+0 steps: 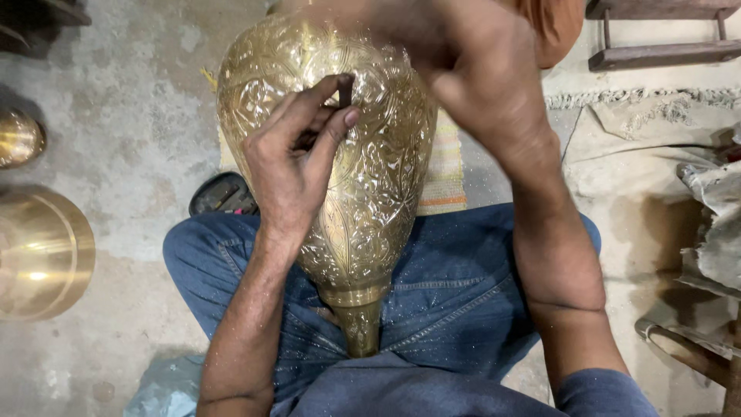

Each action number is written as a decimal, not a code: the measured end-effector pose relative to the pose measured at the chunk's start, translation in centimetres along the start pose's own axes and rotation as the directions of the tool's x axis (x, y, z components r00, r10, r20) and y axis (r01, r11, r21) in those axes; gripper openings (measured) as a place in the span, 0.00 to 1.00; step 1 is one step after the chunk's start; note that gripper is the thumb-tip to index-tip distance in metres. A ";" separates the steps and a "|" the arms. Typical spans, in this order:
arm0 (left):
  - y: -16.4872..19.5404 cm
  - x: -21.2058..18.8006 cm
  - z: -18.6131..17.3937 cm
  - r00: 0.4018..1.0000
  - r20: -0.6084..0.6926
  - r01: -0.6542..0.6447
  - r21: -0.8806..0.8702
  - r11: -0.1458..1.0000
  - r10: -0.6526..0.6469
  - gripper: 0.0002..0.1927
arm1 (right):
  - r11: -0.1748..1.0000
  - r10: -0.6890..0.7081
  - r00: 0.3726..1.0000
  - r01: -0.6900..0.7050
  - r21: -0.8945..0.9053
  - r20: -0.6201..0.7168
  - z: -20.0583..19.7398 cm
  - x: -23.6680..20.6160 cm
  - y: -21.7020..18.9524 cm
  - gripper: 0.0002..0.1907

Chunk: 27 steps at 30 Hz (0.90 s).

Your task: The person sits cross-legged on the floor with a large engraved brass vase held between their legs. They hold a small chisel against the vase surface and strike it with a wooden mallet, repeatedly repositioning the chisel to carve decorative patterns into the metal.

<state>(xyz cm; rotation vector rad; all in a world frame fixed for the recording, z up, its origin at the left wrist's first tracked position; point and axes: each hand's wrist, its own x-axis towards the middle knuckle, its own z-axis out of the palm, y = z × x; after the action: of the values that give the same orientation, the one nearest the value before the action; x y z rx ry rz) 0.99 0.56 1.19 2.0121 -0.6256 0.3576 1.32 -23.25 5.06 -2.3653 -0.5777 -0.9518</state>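
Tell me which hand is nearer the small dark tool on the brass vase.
Left. The left hand pinches the small dark tool against the brass vase; the right hand is off to its right, near the vase's upper edge.

Floor: grey concrete floor (pixel 131 131), stained and dusty; at the left edge a large plain brass dish (pixel 42 255) lies near a smaller rounded brass piece (pixel 17 137) above it, the two apart. A dark sandal (pixel 222 195) lies on the floor just beside the blue denim jeans (pixel 448 286), which are flecked with fine metal dust; a striped woven mat (pixel 444 174) lies beyond the knees. To the right: a pale fringed cloth (pixel 641 147) spread flat; a dark wooden frame (pixel 664 35) at the top corner; crumpled grey cloth (pixel 718 224) at the edge.
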 end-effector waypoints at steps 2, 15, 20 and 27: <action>0.3 -0.1 -0.1 1.000 -0.004 0.030 0.015 0.999 -0.030 0.16 | 0.864 0.362 0.927 -0.372 0.339 0.097 0.3 0.2 0.2 0.09; 0.6 0.1 -0.3 1.000 -0.010 0.019 0.062 0.998 -0.019 0.16 | 0.944 -0.123 0.983 0.159 -0.289 0.138 0.6 -0.8 1.6 0.10; 0.1 0.2 0.0 0.999 0.015 0.039 0.041 0.998 -0.040 0.16 | 0.917 0.193 0.965 -0.113 0.382 -0.178 1.1 0.4 1.5 0.10; -0.3 0.1 0.1 1.000 0.004 -0.008 0.103 0.995 0.008 0.13 | 0.950 -0.114 0.993 0.115 -0.290 0.021 0.9 -0.7 1.6 0.13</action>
<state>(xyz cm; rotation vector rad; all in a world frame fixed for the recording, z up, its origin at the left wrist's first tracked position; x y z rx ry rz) 1.26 0.60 1.02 2.1100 -0.6292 0.3981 2.20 -24.01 3.50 -2.6156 -0.6188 -1.1526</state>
